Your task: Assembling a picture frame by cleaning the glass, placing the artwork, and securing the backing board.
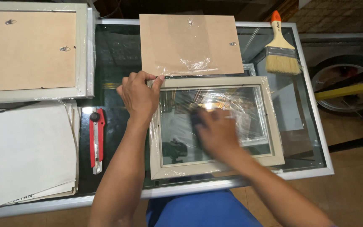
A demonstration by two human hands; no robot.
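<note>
Blue fabric of the person's clothing point(198, 210) shows at the bottom edge, nearest the camera, with both bare forearms reaching out over a glass-topped table with a pale metal rim point(311, 109).

Item under work: a cream rectangular picture frame wrapped in clear plastic film point(274, 143), lying flat near the front edge of the table. Its glass pane point(177, 126) is in place and exposed.

Left hand point(138, 96): fingers curled over the frame's upper left corner, gripping and steadying it.

Right hand point(217, 132): blurred with motion, pressed onto the pane near its middle. Something dark shows at the fingertips; whether it is a cloth or pad, and whether the fingers are closed on it, cannot be told.

Judgement: the step in hand appears to be wiping the glass inside the frame. A next move would call for the left grip to hold firm so the frame does not slide on the smooth tabletop, and for light, even pressure on the pane.

Surroundings: a brown fibreboard backing panel with small metal hangers point(190, 42) lies just beyond the frame, touching its top edge. A wide paintbrush with pale bristles and orange-tipped handle point(280, 50) rests to the right. A red utility knife point(96, 138) lies left of the frame, beside a stack of white sheets point(22, 151). A second wrapped frame, back upward point(30, 50), sits at the far left.
</note>
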